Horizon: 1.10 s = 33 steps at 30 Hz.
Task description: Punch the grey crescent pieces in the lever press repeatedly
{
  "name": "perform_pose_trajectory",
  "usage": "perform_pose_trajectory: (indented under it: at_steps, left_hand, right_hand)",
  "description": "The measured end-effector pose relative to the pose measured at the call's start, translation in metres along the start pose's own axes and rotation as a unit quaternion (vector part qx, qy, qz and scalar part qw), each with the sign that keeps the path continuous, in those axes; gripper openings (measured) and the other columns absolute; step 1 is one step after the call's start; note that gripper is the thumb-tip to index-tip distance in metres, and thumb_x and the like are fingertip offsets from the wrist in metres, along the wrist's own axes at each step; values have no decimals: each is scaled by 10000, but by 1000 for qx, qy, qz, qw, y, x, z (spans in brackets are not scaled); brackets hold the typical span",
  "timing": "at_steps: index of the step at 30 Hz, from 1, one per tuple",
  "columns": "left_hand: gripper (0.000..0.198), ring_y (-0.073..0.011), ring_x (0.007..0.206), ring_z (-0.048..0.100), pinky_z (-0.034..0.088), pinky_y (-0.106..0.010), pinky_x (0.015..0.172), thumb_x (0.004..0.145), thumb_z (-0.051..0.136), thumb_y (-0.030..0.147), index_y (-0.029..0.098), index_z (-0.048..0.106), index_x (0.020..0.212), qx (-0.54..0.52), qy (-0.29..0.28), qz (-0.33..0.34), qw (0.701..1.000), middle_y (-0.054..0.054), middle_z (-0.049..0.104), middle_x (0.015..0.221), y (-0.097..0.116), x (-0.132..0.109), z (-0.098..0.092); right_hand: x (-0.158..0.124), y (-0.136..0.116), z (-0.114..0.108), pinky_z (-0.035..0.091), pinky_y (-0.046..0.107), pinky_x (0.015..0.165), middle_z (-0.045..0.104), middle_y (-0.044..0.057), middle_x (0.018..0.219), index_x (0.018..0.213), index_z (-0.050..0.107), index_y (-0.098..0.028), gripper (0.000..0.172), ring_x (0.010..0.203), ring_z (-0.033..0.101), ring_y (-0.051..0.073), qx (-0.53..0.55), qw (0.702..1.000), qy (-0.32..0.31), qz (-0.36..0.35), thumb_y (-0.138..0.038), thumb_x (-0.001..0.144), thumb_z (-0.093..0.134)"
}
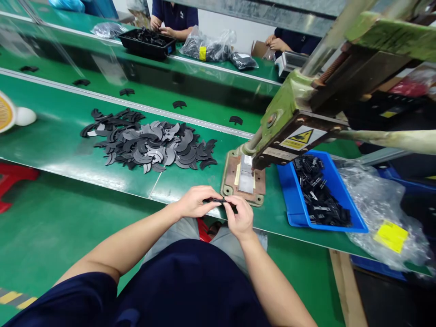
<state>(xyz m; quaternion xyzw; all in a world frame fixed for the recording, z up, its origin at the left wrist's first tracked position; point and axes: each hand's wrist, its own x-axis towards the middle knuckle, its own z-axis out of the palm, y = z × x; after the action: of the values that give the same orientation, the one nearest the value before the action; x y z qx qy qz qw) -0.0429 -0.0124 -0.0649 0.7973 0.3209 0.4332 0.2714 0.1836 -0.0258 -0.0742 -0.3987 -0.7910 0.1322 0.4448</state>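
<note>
Between both hands, just in front of the press base [225,181], is a small dark part [214,200]. My left hand [198,201] pinches its left end; my right hand [240,214] has its fingers closed on the right end. The part is thin and mostly covered by fingers. A green hand press [284,106] with a warning label stands behind and to the right, a metal fixture [245,175] on its base. Left of the press lies a heap of curved black and grey pieces [163,145]. A blue bin [354,213] of small black parts is on the right.
Single black pieces [179,104] lie spaced along the green belt [150,97] behind. A clear plastic bag [384,200] with a yellow label sits right of the bin. Across the line are a black tray [146,49], bagged parts [218,47] and two people's hands. A white round object [25,116] is far left.
</note>
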Motion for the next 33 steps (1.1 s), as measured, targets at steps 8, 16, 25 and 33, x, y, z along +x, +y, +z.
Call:
perform_pose_trajectory:
  at_steps: [8, 16, 25, 33]
  left_hand:
    - [312, -202, 968, 732, 619, -342, 816, 952, 732, 246, 221, 703, 1261, -12, 46, 27, 999, -103, 769, 1087, -1, 0, 0]
    - [179, -195, 1012, 738, 605, -358, 892, 975, 663, 179, 239, 713, 1136, 85, 4, 97, 992, -73, 783, 1073, 3, 9, -4]
    - [203, -187, 1008, 728, 591, -339, 929, 1045, 589, 315, 221, 739, 1144, 120, 52, 19, 991, -70, 774, 1069, -9, 84, 2]
    - [236, -217, 1075, 704, 569, -349, 951, 1040, 552, 274, 243, 771, 1122, 248, -54, 10, 967, -71, 748, 1105, -25, 125, 19]
  right_hand:
    - [1, -2, -2, 629, 382, 870, 758, 76, 1032, 1133, 670, -219, 174, 966, 735, 199, 7, 1000, 11, 10, -187, 963, 651]
    - [5, -12, -14, 634, 322, 816, 760, 43, 988, 1091, 680, -220, 144, 912, 740, 167, -3, 999, 38, 23, -179, 959, 638]
    - [80, -6, -155, 581, 347, 889, 663, 58, 1028, 1200, 637, -200, 335, 933, 668, 166, -23, 967, 253, -13, -205, 892, 768]
    - [194, -75, -276, 450, 414, 869, 594, -36, 1460, 911, 680, -122, 430, 1288, 612, 196, -24, 992, 98, -78, -509, 722, 682]
